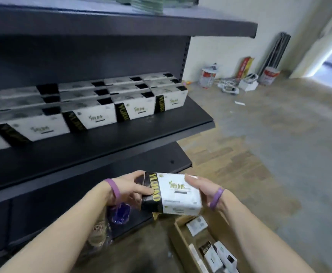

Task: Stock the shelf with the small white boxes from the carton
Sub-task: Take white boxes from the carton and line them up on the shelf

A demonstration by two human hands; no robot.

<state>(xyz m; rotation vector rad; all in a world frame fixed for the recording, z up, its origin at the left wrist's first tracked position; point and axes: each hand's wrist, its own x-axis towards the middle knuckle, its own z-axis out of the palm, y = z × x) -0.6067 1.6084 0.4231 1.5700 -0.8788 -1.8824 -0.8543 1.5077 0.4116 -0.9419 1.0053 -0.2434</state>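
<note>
Both hands grasp one small white box (176,192) between them, low in the view and just in front of the lower shelf edge. Left hand (129,191) clamps the box's black end, thumb across the dark band; right hand (204,191) presses flat against the white end, fingers spread. Each wrist wears a purple band. The box is white with a black strip at one end printed "YUJIAO" in yellow, and green characters on the white face. Its long axis runs left to right across the view, black end toward the left, printed face turned up toward the camera.

Below the right forearm an open carton (183,239) on the floor holds more such boxes lying loose. Farther off, the dark middle shelf (121,144) carries rows of the same boxes (134,110), black strips at their left ends. Beyond, paint cans (208,76) stand against the wall.
</note>
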